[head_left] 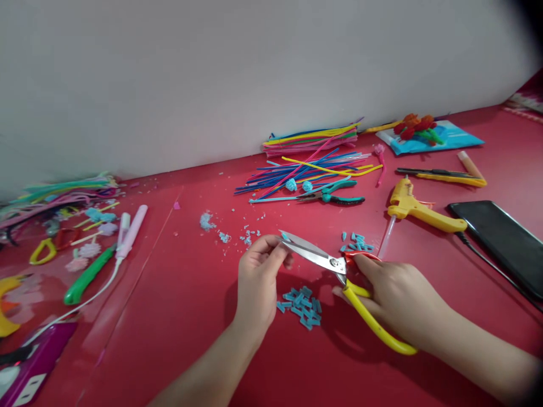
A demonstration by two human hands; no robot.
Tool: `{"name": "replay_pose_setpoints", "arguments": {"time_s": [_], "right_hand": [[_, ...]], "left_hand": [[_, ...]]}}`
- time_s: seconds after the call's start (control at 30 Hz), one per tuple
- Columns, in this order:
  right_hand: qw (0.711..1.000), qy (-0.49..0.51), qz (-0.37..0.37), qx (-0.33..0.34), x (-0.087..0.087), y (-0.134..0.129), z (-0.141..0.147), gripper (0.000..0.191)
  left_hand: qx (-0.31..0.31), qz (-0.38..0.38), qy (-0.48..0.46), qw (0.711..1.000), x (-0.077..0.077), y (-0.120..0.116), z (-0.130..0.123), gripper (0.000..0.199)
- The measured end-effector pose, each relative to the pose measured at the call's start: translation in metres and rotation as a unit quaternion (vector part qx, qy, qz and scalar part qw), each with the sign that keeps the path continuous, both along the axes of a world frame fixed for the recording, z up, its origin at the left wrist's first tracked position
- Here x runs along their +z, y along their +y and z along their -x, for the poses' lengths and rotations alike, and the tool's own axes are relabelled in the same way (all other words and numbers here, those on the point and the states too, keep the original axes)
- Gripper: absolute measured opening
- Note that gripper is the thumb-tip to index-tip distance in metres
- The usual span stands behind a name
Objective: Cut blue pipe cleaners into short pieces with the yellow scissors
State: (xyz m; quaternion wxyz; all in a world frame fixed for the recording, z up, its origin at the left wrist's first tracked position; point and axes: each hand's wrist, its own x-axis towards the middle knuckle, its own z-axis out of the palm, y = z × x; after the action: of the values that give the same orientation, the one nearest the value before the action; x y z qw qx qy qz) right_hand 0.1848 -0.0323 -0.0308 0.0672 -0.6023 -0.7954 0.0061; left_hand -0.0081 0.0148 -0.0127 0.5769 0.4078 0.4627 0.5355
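My right hand [403, 302] grips a pair of scissors [316, 255] with one yellow and one red handle, the blades pointing left. Between the thumb and fingers of my left hand [265, 268] is a small light-blue piece [284, 236], mostly hidden, right at the blade tips. Below the blades lies a pile of short blue pieces [301, 307]. A second, smaller group of blue pieces [358, 244] rests just beyond my right hand. Fine blue fluff [207, 221] and trimmings [246, 236] are scattered past my left hand.
Pipe cleaners [314, 138], pliers [333, 196] and two fuzzy blue balls [291, 185] lie toward the wall. At right are a yellow glue gun [424, 209], a utility knife [449, 176] and a phone [504, 243]. A pink corded tool [132, 232] and a purple power strip [44, 362] sit left.
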Motion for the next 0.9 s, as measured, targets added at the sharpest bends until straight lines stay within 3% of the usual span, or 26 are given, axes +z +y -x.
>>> {"name": "replay_pose_setpoints", "arguments": {"time_s": [0.9], "right_hand": [[0.998, -0.024, -0.049, 0.017, -0.0055, 0.0006, 0.0005, 0.028]], "left_hand": [[-0.003, -0.01, 0.009, 1.0, 0.0001, -0.0017, 0.0014, 0.006]]}}
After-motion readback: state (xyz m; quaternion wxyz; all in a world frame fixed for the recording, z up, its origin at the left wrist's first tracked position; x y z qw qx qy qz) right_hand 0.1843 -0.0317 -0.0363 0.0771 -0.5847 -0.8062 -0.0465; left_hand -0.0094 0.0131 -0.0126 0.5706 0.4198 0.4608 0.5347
